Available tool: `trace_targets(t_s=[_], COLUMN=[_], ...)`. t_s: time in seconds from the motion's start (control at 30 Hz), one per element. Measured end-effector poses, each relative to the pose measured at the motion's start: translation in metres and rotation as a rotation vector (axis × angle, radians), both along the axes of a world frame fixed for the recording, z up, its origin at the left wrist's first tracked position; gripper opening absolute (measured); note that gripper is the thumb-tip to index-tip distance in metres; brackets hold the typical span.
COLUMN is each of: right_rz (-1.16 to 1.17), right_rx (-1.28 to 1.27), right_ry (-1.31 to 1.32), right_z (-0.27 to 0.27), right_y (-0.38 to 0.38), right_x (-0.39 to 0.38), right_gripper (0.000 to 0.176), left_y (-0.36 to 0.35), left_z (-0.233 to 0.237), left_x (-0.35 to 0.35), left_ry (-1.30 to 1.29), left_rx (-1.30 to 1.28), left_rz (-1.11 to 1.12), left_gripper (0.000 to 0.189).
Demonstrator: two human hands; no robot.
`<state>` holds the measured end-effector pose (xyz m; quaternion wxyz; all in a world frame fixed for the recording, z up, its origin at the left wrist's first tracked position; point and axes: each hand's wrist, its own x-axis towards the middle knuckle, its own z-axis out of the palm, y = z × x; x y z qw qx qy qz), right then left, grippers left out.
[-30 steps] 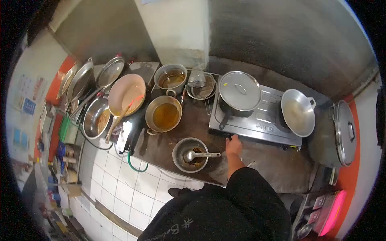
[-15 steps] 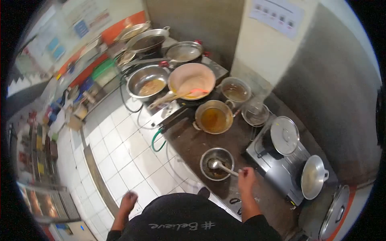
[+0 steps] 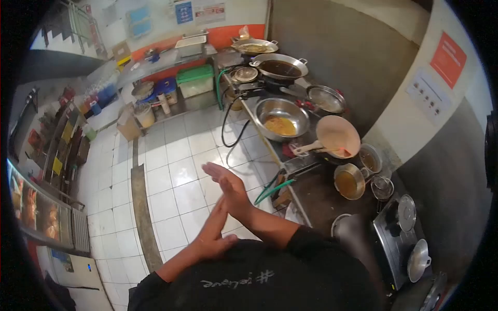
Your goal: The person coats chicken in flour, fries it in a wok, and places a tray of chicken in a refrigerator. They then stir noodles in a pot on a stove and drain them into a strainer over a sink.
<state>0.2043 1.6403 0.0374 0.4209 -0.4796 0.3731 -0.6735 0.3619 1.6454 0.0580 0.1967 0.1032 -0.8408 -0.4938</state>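
In front of my chest, above the floor, my two hands meet. My right hand [image 3: 234, 196] is stretched out flat with its fingers pointing up and left. Against it rests my left hand [image 3: 213, 236], its fingers extended and the thumb apart. Neither hand holds anything. To the right, a metal bowl [image 3: 336, 223] on the counter is partly hidden by a grey-brown blur. Farther along stand a small pan of brown liquid [image 3: 348, 182] and a pinkish frying pan [image 3: 337, 136] with a utensil lying in it.
A steel bowl with yellowish food [image 3: 281, 120] and a wok of dark liquid [image 3: 280, 67] stand toward the back. At right is a stove [image 3: 389, 243] with lidded pots. A green-lidded container [image 3: 195, 78] sits on the left shelf. White tiles [image 3: 171, 176] cover the floor.
My right hand has let go of the ladle in the metal bowl and come left to meet my left hand. My view has swung left, toward the floor and shelves.
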Motion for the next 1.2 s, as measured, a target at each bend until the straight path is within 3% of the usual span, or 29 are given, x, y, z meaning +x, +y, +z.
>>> trace_targets(t_s=[0.23, 0.3, 0.37, 0.43, 0.5, 0.57, 0.63, 0.67, 0.7, 0.77, 0.87, 1.07, 1.17, 1.2], right_rz=[0.068, -0.022, 0.036, 0.045, 0.089, 0.134, 0.304, 0.428, 0.487, 0.592, 0.653, 0.754, 0.601, 0.569], right_rx=[-0.287, -0.348, -0.384, -0.447, -0.550, -0.650, -0.810, -0.827, -0.874, -0.729, -0.626, -0.749, -0.881, -0.988], right_ry=[0.273, 0.296, 0.391, 0.413, 0.385, 0.348, 0.625, 0.803, 0.775, 0.943, 0.560, 0.426, 0.470, 0.514], right_z=[0.022, 0.029, 0.042, 0.035, 0.032, 0.028, 0.020, 0.017, 0.018, 0.016, 0.013, 0.069, 0.096, 0.102], right_y=[-0.163, -0.210, -0.256, -0.303, -0.353, -0.403, -0.455, -0.478, -0.510, -0.565, -0.649, -0.774, -0.825, -0.842], right_x=[0.128, 0.151, 0.168, 0.201, 0.232, 0.260, 0.272, 0.268, 0.272, 0.282, 0.321, 0.419, 0.467, 0.491], right_gripper=[0.079, 0.084, 0.092, 0.098, 0.100, 0.103, 0.106, 0.103, 0.103, 0.094, 0.078, 0.076, 0.087, 0.092], left_y=[-0.140, -0.182, -0.224, -0.279, -0.337, -0.386, -0.438, -0.456, -0.474, -0.497, -0.525, -0.613, -0.680, -0.694], left_z=[-0.012, -0.016, -0.019, 0.014, 0.045, 0.054, 0.072, 0.079, 0.087, 0.102, 0.113, 0.094, 0.087, 0.099], left_x=[0.108, 0.126, 0.143, 0.155, 0.174, 0.197, 0.223, 0.240, 0.257, 0.284, 0.323, 0.408, 0.459, 0.472], left_ry=[0.289, 0.329, 0.326, 0.347, 0.349, 0.390, 0.807, 0.892, 0.912, 1.096, 1.087, 0.995, 0.888, 0.705], left_rx=[0.124, 0.129, 0.202, 0.253, 0.080, 0.144, 0.371, 0.417, 0.370, 0.475, 0.321, 0.120, 0.115, 0.407], left_rz=[0.184, 0.213, 0.317, 0.489, 0.594, 0.733, 0.630, 0.602, 0.665, 0.561, 0.564, 0.554, 0.572, 0.853], left_gripper=[0.105, 0.106, 0.113, 0.117, 0.124, 0.123, 0.121, 0.120, 0.120, 0.120, 0.123, 0.133, 0.137, 0.129])
